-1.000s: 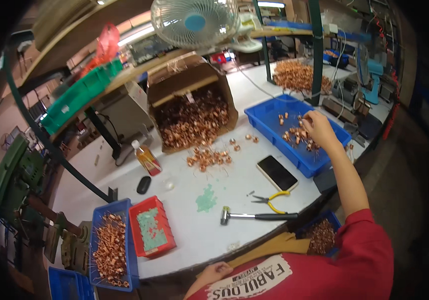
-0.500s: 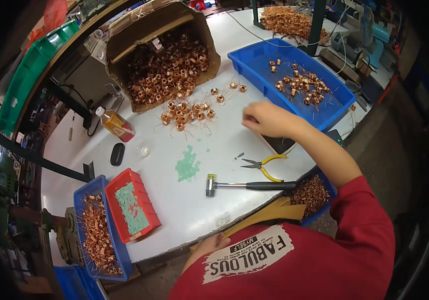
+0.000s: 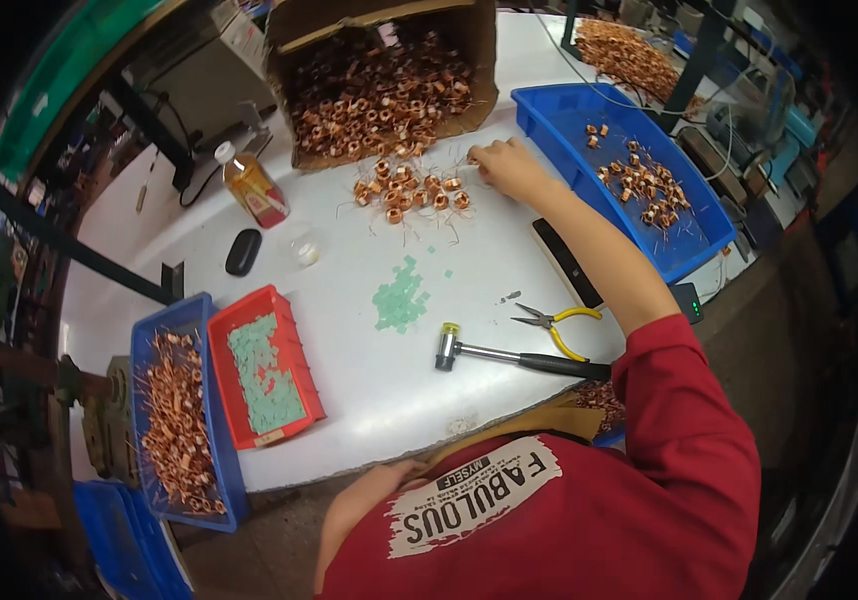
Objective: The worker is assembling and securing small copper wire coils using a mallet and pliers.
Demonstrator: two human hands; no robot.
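Observation:
My right hand [image 3: 509, 170] reaches out over the white table, its fingers curled and pinched at a small copper wire coil, mostly hidden by the fingertips. Just left of it lies a loose heap of copper coils [image 3: 396, 200] with thin wire legs, in front of a cardboard box [image 3: 379, 22] tipped on its side and full of similar coils. To the right of the hand stands a blue tray [image 3: 599, 200] with several coils in it. My left hand [image 3: 399, 474] stays low by the table's near edge, against the red shirt; its fingers are mostly hidden.
A hammer [image 3: 509, 354] and yellow-handled pliers [image 3: 555, 322] lie at the near right, beside a dark oblong case [image 3: 567, 262]. Small green pieces [image 3: 401, 296] lie mid-table. At left are a red bin [image 3: 302, 370], a blue bin of coils [image 3: 217, 440], a bottle [image 3: 254, 188] and a black case [image 3: 243, 252].
My right hand has moved away from beside the blue tray, farther out to the loose coils near the heap. The view has shifted; my left hand remains low at the table edge.

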